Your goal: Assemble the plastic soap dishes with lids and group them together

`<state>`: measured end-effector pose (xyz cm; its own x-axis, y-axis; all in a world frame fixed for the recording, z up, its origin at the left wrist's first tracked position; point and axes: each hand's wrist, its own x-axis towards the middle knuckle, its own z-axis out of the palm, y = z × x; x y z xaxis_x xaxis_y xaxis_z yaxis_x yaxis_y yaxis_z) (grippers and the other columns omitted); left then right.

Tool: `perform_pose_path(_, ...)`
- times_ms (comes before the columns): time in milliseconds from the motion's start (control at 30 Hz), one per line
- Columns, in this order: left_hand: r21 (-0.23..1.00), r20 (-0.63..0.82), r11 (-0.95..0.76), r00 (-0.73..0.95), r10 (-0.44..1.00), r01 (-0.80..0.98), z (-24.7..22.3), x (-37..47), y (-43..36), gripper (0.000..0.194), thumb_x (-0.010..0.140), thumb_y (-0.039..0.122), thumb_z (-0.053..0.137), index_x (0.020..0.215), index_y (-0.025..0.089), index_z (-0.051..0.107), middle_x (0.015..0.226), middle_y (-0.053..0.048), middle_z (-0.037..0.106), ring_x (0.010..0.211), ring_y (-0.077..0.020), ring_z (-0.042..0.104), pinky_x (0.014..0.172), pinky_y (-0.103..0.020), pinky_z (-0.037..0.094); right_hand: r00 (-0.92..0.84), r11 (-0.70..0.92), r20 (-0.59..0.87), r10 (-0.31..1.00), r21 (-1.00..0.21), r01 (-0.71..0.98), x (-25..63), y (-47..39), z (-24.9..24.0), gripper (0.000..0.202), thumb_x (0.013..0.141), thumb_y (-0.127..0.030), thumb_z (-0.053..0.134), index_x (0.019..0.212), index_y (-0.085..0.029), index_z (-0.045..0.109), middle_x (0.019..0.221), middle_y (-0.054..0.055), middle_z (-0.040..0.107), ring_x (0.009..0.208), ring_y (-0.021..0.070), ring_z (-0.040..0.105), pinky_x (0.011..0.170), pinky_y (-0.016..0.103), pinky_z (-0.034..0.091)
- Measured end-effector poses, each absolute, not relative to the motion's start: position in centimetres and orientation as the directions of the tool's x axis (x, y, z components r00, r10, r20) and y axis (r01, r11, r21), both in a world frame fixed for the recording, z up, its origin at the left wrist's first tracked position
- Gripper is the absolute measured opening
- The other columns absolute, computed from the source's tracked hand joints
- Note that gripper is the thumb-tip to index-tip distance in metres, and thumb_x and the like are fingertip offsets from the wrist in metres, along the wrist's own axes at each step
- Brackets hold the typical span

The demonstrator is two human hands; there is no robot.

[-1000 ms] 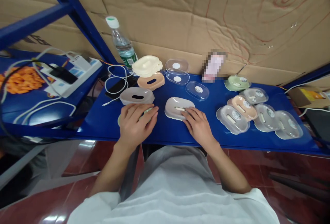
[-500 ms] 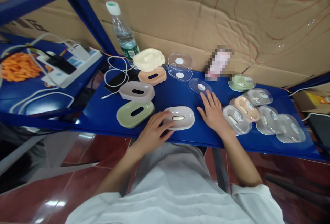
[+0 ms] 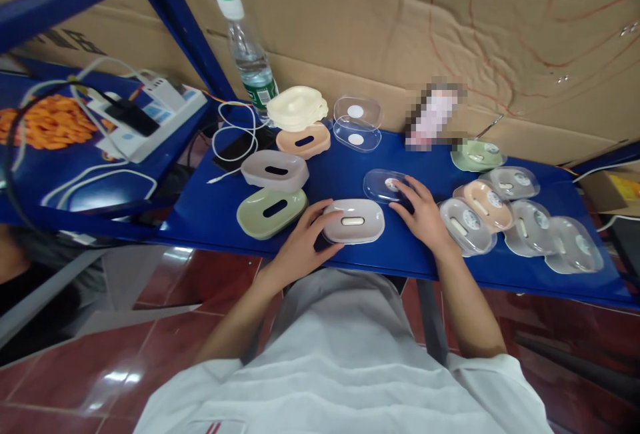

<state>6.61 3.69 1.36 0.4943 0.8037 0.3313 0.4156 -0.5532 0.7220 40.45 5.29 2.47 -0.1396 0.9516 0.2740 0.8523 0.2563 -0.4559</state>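
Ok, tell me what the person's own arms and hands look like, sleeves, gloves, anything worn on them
Both hands are bare: no gloves, and no rings, watch or wristband that I can make out on the left hand or the right hand. The forearms are uncovered too. A short white sleeve shows at the right upper arm, part of a white shirt; a small red mark sits near the shirt's lower edge.

The light is soft and a bit dim. The blue shelf [image 3: 340, 174] looks bright and clear in the middle. White shine spots sit on the red floor tiles [image 3: 115, 377] at 8 o'clock. Straight lines bend near the edges, like the blue post [image 3: 185, 27] at 11 o'clock. A blocky blurred patch [image 3: 434, 114] sits at 1 o'clock. Shadows are faint.
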Motion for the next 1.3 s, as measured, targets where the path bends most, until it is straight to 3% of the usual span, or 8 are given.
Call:
perform_pose_path(100,0.748,0.313,-0.515,0.463,0.829,0.418,1.3,6.7,3.8,0.079,0.097,0.031,0.079,0.164,0.035,0.039,0.163,-0.013,0.049,0.154,-0.0329,0.05,0.129,-0.056,0.045,-0.098,0.276,0.344,0.934,-0.517,0.81,39.0,4.0,3.5,0.053,0.109,-0.052,0.058,0.158,-0.034,0.058,0.164,0.009,0.056,0.153,0.0317,0.053,0.129,0.058,0.043)
perform_pose_path(267,0.768,0.326,-0.505,0.438,0.838,0.393,0.9,6.8,3.9,0.091,0.095,0.039,0.083,0.168,0.035,0.03,0.162,-0.015,0.05,0.151,-0.034,0.052,0.127,-0.056,0.046,-0.186,0.411,0.429,0.884,-0.522,0.748,34.9,0.6,3.1,0.058,0.107,-0.038,0.066,0.163,-0.042,0.051,0.168,0.005,0.051,0.158,0.0325,0.047,0.128,0.06,0.045)
perform_pose_path(467,0.74,0.337,-0.516,0.427,0.839,0.431,0.7,6.7,3.9,0.078,0.092,0.039,0.085,0.158,0.034,0.045,0.153,-0.014,0.053,0.146,-0.0333,0.055,0.125,-0.057,0.048,-0.317,0.524,0.465,0.827,-0.431,0.735,33.6,-0.6,1.5,0.075,0.104,-0.029,0.071,0.169,-0.045,0.039,0.171,0.006,0.045,0.163,0.0356,0.038,0.128,0.064,0.045)
perform_pose_path(733,0.752,0.34,-0.509,0.414,0.844,0.42,0.7,6.5,3.9,0.065,0.092,0.043,0.085,0.149,0.031,0.054,0.157,-0.012,0.058,0.148,-0.0316,0.058,0.124,-0.055,0.049,-0.378,0.551,0.438,0.815,-0.387,0.739,33.8,-0.9,1.6,0.074,0.106,-0.027,0.066,0.171,-0.043,0.035,0.175,0.007,0.041,0.166,0.035,0.032,0.129,0.064,0.043)
perform_pose_path(967,0.738,0.367,-0.513,0.377,0.85,0.439,0.4,6.5,3.8,0.054,0.091,0.049,0.085,0.136,0.028,0.062,0.151,-0.013,0.065,0.141,-0.032,0.065,0.119,-0.055,0.055,-0.366,0.518,0.383,0.848,-0.45,0.728,33.7,-1.0,1.8,0.071,0.109,-0.029,0.062,0.172,-0.045,0.032,0.176,0.005,0.039,0.168,0.0338,0.029,0.13,0.062,0.042)
perform_pose_path(1133,0.729,0.37,-0.52,0.383,0.847,0.445,0.3,6.4,3.8,0.05,0.092,0.049,0.084,0.131,0.027,0.062,0.149,-0.013,0.066,0.138,-0.0319,0.067,0.116,-0.055,0.056,-0.299,0.376,0.229,0.926,-0.52,0.767,33.4,-1.2,2.3,0.086,0.109,-0.044,0.061,0.177,-0.042,0.009,0.183,0.009,0.021,0.168,0.0346,0.027,0.124,0.057,0.051)
perform_pose_path(1200,0.729,0.359,-0.515,0.388,0.849,0.451,0.4,6.4,3.8,0.048,0.093,0.049,0.083,0.13,0.027,0.062,0.149,-0.013,0.065,0.14,-0.0325,0.065,0.116,-0.056,0.056,-0.282,0.354,0.213,0.935,-0.533,0.769,33.3,-1.2,2.4,0.088,0.109,-0.047,0.06,0.177,-0.041,0.004,0.185,0.011,0.014,0.169,0.0353,0.024,0.125,0.059,0.049)
perform_pose_path(1300,0.727,0.352,-0.516,0.398,0.847,0.453,0.4,6.4,3.7,0.047,0.095,0.048,0.081,0.131,0.027,0.06,0.151,-0.013,0.063,0.143,-0.0324,0.063,0.117,-0.056,0.055,-0.278,0.35,0.213,0.937,-0.563,0.748,33.4,-1.1,2.4,0.086,0.109,-0.046,0.06,0.177,-0.04,0.007,0.184,0.011,0.018,0.169,0.0333,0.025,0.129,0.059,0.044)
